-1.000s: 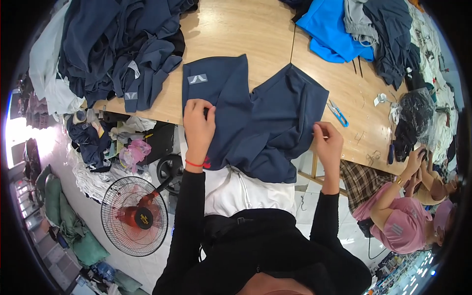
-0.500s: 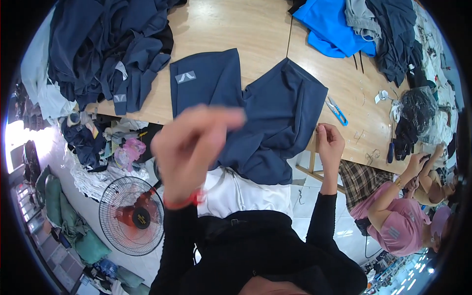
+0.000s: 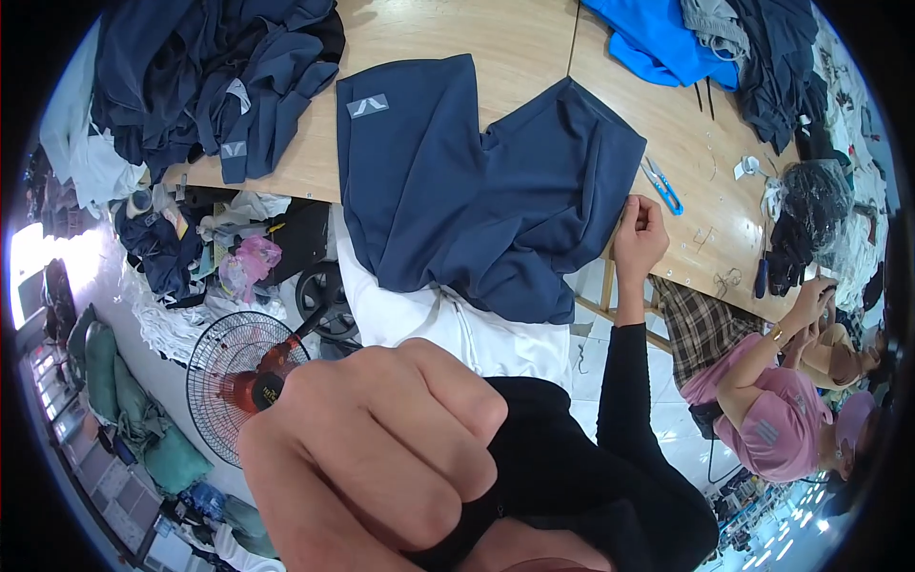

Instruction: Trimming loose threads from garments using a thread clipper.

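Note:
Dark navy shorts point(image 3: 429, 172) lie across the table's near edge, both legs pointing away from me, with folds toward the near end hanging over my lap. A grey patch point(image 3: 367, 105) marks the left leg. My left hand point(image 3: 372, 448) is raised large and close to the view, its fingers curled into a fist; whatever may be inside is hidden. At the right side of the shorts, my right hand point(image 3: 640, 238) rests by the table edge with fingers bent and closed. Its fingertips are at the fabric's edge, and I cannot tell if they grip it.
Blue-handled thread snips point(image 3: 664, 186) lie right of the shorts. Piles of navy garments point(image 3: 210, 76) stand at far left, a bright blue garment point(image 3: 658, 43) at far right. White fabric point(image 3: 410, 319) covers my lap. A fan point(image 3: 233, 381) is at left, a person in pink point(image 3: 777, 419) at right.
My left hand has come away from above the shorts toward me and now looms near the view. The view has tilted, so the table sits higher. My right hand keeps its place beside the shorts.

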Demonstrator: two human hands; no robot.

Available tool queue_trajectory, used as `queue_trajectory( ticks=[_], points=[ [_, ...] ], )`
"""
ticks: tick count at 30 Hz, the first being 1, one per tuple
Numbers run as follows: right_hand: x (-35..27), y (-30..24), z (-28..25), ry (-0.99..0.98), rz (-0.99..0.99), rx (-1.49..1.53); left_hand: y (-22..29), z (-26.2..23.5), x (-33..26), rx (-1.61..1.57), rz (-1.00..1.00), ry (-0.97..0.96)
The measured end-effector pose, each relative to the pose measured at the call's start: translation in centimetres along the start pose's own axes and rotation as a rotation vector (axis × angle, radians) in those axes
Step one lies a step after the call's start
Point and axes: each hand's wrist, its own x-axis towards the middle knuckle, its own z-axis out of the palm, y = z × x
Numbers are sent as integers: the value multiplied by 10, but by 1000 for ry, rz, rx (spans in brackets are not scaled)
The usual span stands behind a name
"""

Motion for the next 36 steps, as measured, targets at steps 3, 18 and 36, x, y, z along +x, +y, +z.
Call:
queue_trajectory(
  ticks=[3,18,36],
  points=[
    [3,4,-3,-6,32,129,2,-6,2,72,20,-146],
    [41,-139,-10,-394,-514,238,-52,-104,-91,742,-675,353],
    [-99,-97,-85,-556,-264,124,-139,-137,-115,213,-781,633]
  ],
)
